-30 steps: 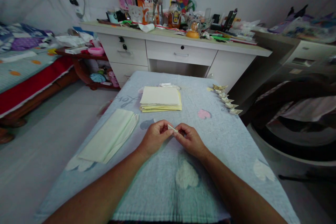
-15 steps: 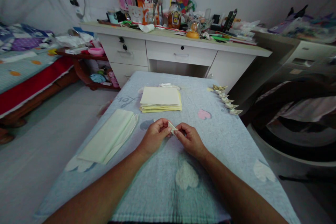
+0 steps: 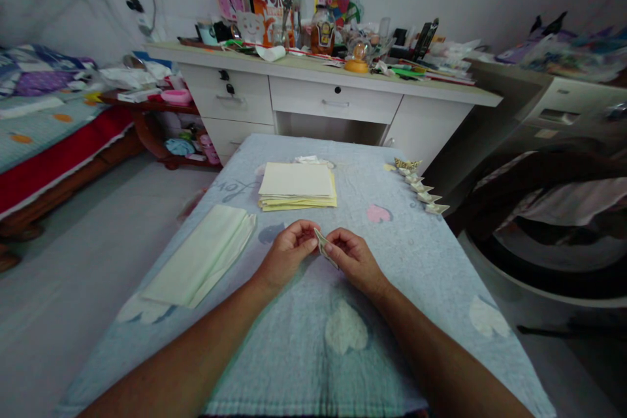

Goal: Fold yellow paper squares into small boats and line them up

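Note:
Between my two hands is a small piece of folded paper (image 3: 322,242), pale and partly covered by the fingers. My left hand (image 3: 292,247) pinches its left side with thumb and fingertips. On the other side my right hand (image 3: 356,259) grips it the same way, closed. Beyond the hands lies a stack of paper sheets (image 3: 296,181), cream on top with yellow ones below. A larger folded pale green sheet (image 3: 200,255) rests to the left. Along the right edge stands a row of several small folded paper pieces (image 3: 424,194), the farthest one patterned.
A pale blue patterned cloth (image 3: 274,366) covers the table. Behind it stands a white desk (image 3: 337,99) crowded with jars, bags and small items. A washing machine (image 3: 558,117) is on the right, a bed (image 3: 53,137) on the left.
The folded paper now looks opened wider between my fingers, with a gap showing between its layers. Both hands stay nearly in place; the view has shifted slightly.

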`<state>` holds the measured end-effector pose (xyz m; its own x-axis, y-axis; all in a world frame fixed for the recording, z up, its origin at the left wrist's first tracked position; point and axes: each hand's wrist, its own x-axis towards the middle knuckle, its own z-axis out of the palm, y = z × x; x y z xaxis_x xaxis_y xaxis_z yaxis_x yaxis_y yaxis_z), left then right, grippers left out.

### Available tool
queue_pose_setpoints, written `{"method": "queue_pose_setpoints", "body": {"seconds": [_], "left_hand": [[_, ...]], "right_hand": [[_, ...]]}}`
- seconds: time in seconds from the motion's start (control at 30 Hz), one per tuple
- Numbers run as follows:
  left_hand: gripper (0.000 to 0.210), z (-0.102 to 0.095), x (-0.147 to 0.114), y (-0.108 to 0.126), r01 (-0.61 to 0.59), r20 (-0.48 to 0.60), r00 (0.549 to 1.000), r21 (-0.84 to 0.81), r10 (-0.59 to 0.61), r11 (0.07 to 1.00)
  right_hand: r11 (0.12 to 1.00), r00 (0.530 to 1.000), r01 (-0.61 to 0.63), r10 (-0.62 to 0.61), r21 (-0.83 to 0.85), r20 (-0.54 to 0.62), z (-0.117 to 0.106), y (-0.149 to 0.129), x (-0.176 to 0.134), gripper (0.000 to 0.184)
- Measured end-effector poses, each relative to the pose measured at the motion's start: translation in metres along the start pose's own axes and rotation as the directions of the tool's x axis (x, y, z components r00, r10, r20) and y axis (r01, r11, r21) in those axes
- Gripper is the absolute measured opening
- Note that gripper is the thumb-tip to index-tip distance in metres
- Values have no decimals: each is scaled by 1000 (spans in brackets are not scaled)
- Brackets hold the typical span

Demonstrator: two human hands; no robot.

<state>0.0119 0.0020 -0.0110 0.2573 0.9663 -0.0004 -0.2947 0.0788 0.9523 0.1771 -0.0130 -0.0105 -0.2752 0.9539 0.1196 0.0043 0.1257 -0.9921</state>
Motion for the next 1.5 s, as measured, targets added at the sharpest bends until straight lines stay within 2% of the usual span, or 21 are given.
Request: {"method": "queue_pose_setpoints", "body": {"seconds": [0.1,0.4,0.57,0.73,0.9,1.5], "left_hand": [[27,0,-1,0,19,-1,1000,-54,-19,998],[34,-2,0,-3,82,68,995,-102,-76,991],[36,-2,0,-1,86,53,995,-66,-82,994],[31,-2,0,1,99,22,995,29,-100,995],[29,-3,0,0,102,34,994,64,-105,993],[34,-1,0,0,130,66,988,159,-142,979]], "right_hand": [[999,1000,-9,9,38,-5,0,2,0,27],[988,999,-49,45,145,30,0,5,1,30],[983,995,-67,53,171,84,-2,4,1,27],[946,989,-132,107,297,99,-5,6,2,29],[960,985,-159,140,229,97,-6,6,2,28],[966,987,-121,92,229,133,-7,3,2,29]]}}
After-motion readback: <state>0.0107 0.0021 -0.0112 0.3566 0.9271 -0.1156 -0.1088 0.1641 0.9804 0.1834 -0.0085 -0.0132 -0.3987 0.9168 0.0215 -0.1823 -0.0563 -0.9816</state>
